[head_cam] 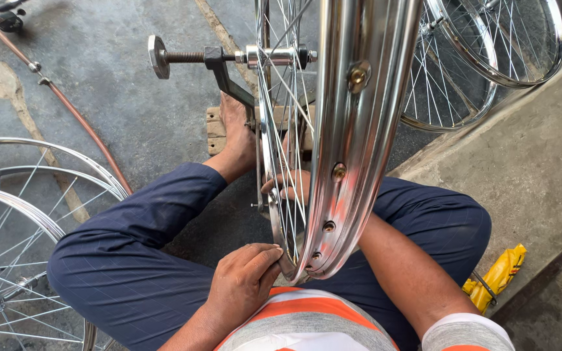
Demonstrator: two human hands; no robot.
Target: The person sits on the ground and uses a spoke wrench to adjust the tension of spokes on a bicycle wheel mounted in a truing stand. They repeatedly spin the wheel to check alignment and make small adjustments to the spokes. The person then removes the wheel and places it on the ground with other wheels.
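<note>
Nearest, left hand (242,283) pinched the chrome wheel rim (352,149) at its lower edge. Right hand (287,185) sat behind the spokes (281,97), grip unclear. Farther, wheel stood upright in a truing stand (219,68) on the floor.

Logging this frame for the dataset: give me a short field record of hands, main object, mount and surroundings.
Left hand: left hand pinches the near edge of the chrome wheel rim
Right hand: right hand reaches in among the spokes, partly hidden by the rim
Mount: wheel upright, its hub on a stand with a threaded axle
Foot: bare foot rests on a wooden block
Surroundings: spoked wheels on the concrete floor at left, more wheels upper right, yellow packet
</note>
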